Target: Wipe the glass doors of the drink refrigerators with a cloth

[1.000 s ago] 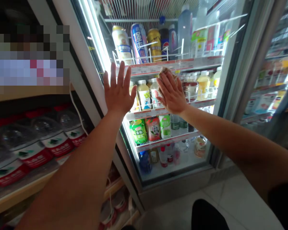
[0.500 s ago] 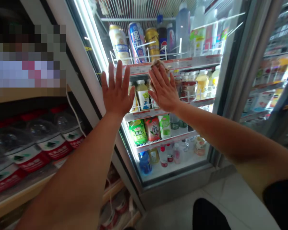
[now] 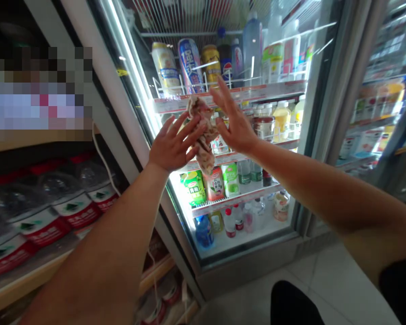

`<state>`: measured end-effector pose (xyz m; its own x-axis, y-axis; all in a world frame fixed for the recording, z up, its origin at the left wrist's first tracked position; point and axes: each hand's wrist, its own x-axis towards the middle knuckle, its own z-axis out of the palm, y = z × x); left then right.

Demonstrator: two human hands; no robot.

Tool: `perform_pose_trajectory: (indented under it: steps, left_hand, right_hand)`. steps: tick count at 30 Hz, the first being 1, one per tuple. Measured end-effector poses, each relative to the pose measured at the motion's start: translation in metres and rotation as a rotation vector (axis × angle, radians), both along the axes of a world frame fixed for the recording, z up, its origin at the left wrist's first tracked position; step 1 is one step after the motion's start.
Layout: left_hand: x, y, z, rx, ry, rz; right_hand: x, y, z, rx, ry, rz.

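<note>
A crumpled, patterned cloth (image 3: 207,159) is in front of the closed glass door (image 3: 253,180) of a drinks fridge. My left hand (image 3: 176,143) has its spread fingers laid across the cloth's left side, keeping it up at the glass. To the right, my right hand (image 3: 237,124) is open, fingers stretched and tilted upward. Its thumb is close to the cloth's right edge; whether they touch I cannot tell. Behind the glass stand tall cans (image 3: 190,65), a green drink pack (image 3: 193,187) and a red drink pack (image 3: 214,184).
Large red-labelled water bottles (image 3: 76,207) line a wooden-edged shelf (image 3: 30,282) on the left, with a white cable (image 3: 103,155) hanging beside it. A metal door frame (image 3: 334,122) borders the fridge on the right. Below is a tiled floor (image 3: 297,266).
The cloth has gone from under my right palm to beneath my left fingers. My left hand has moved right and turned toward it; my right hand's fingers have lifted off the cloth.
</note>
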<state>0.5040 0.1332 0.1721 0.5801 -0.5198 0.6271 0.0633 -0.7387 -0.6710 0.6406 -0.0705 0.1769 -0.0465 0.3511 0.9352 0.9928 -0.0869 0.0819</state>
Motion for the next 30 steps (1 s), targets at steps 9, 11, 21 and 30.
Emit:
perform_pose_trajectory:
  steps: [9,11,21,30]
  left_hand:
    - [-0.001,-0.001,0.001,0.058,-0.048,-0.010]
    - [-0.001,0.000,0.002,0.060,-0.046,-0.017]
    - [-0.002,-0.020,0.001,-0.042,-0.006,0.058]
    - [-0.008,-0.039,0.063,-0.339,-0.222,0.044]
  right_hand:
    - [0.092,-0.054,-0.022,0.134,0.213,-0.575]
    - [0.095,-0.054,-0.027,0.124,0.187,-0.623]
    - [0.096,-0.050,-0.030,0.198,0.148,-0.581]
    - [0.100,-0.049,-0.032,0.206,0.131,-0.586]
